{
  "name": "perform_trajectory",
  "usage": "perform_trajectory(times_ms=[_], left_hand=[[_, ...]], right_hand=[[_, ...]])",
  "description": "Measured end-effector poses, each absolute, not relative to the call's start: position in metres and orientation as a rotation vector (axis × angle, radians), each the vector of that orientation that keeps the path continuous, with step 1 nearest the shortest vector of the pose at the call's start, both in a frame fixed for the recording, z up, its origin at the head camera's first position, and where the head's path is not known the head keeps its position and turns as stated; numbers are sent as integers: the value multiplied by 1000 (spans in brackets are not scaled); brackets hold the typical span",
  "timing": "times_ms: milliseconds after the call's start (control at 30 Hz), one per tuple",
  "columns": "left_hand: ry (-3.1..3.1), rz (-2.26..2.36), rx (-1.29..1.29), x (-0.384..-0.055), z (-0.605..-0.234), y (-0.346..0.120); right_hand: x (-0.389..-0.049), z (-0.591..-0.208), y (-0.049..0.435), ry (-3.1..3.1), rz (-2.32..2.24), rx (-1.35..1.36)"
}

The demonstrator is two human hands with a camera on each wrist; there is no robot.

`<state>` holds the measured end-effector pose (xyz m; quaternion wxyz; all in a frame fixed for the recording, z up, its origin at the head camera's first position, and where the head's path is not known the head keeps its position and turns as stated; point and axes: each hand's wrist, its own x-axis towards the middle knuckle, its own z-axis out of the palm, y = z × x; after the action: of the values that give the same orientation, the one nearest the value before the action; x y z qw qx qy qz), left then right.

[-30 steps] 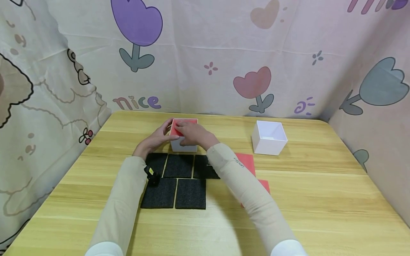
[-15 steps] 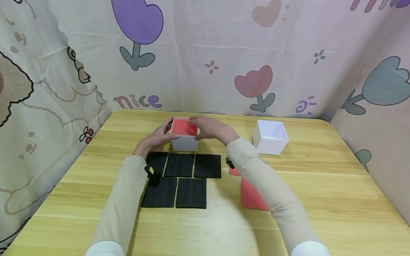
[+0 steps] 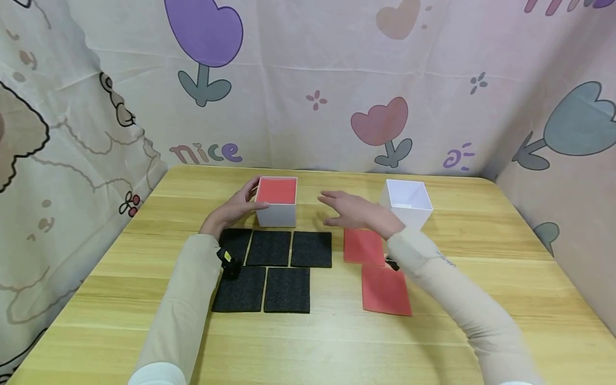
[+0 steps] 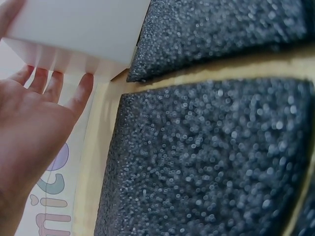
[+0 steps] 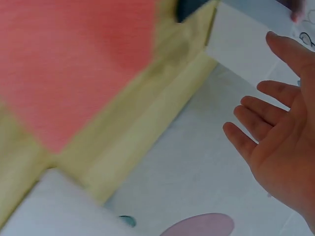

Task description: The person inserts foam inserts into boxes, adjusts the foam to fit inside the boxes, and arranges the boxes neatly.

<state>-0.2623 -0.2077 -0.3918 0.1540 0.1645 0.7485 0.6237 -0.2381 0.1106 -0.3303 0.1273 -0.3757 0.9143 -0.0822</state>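
My left hand (image 3: 228,211) holds the near left corner of a white open-topped box (image 3: 276,216), thumb on the front and fingers against the left side. In the left wrist view, those fingers (image 4: 83,92) press the box's side. A red square sheet (image 3: 277,190) lies flat inside the box, just below its rim. What lies under the sheet is hidden. My right hand (image 3: 353,209) hovers to the right of this box, fingers spread and holding nothing. Below it lie two red squares (image 3: 363,247), one nearer (image 3: 386,291).
A second white box (image 3: 411,215), open at the top, stands at the back right, partly behind the right hand. Several black felt-like squares (image 3: 268,248) lie in two rows before the left box. A patterned cloth (image 3: 289,123) hangs behind the wooden table (image 3: 308,350).
My right hand has come out of the left box and moved right, away from it. The red sheet now lies flat inside. My left hand has stayed on the box.
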Motion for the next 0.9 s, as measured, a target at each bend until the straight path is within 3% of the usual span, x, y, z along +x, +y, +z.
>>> perform_trajectory(times_ms=[900], left_hand=[[2121, 1809, 457, -262, -394, -207]], right_hand=[[-148, -378, 240, 2716, -649, -931]])
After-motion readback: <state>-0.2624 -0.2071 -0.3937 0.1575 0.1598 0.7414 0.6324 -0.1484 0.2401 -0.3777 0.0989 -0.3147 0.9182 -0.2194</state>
